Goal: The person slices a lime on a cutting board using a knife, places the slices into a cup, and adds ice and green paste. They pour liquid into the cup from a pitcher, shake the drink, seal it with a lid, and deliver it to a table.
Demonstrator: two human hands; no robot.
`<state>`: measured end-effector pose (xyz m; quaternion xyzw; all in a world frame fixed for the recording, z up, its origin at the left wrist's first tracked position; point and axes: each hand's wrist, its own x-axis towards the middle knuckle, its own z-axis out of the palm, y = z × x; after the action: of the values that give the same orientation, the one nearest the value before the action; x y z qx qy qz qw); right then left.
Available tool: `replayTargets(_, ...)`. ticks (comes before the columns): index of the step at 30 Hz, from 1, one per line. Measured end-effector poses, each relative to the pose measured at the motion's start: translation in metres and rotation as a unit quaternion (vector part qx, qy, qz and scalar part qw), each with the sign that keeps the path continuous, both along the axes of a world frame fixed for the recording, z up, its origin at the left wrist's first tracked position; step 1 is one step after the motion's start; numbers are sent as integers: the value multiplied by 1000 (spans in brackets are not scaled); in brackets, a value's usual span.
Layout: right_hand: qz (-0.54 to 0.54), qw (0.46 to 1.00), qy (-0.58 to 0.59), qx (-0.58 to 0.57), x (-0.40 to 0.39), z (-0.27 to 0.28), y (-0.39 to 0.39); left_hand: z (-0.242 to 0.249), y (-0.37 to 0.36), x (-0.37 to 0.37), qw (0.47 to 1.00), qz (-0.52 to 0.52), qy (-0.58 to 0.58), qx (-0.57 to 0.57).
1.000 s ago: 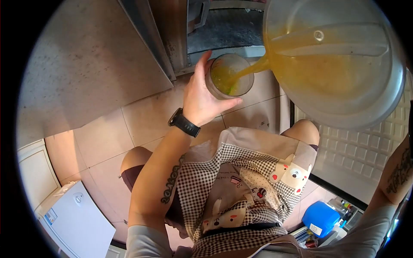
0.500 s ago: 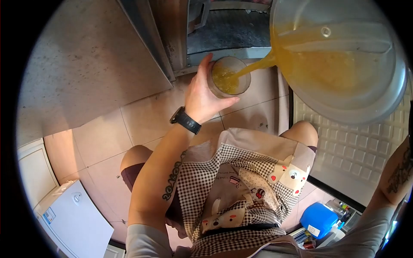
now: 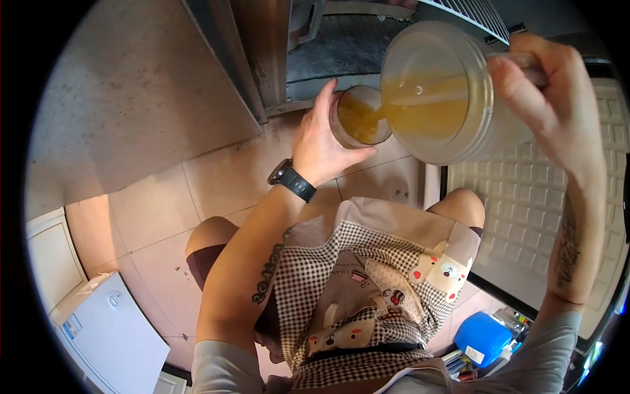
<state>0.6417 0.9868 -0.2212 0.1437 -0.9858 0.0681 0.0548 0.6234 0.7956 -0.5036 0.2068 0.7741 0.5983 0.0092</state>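
My left hand is wrapped round a clear glass that holds yellow liquid with bubbles on it. Fingers and thumb grip the glass from its left side. At the upper right, my right hand is closed on the handle of a large clear pitcher. The pitcher is tilted to the left, its lip right at the glass's rim, and yellow juice runs from it into the glass. More juice shows through the pitcher's wall.
An opened refrigerator with a white wire shelf stands ahead. Its textured white door panel is at my right. A metal panel fills the upper left. Below are floor tiles, a white box and a blue container.
The pitcher has moved down and left, closer to the glass, bringing my right hand into view. My left hand and the glass have shifted slightly right. The stream is shorter and the glass fuller.
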Motion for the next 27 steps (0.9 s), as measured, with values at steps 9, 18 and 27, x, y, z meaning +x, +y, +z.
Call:
replayTargets(9, -167, 960, -1, -223, 19, -72, 63, 7, -2, 0, 1000, -4, -6, 4)
replayTargets(18, -355, 547, 112, -750, -28, -233, 129, 20, -4, -6, 999, 0, 15, 46)
replayTargets(27, -306, 487, 109, -810, -198, -275, 155, 55, -14, -15, 991, -15, 6, 131)
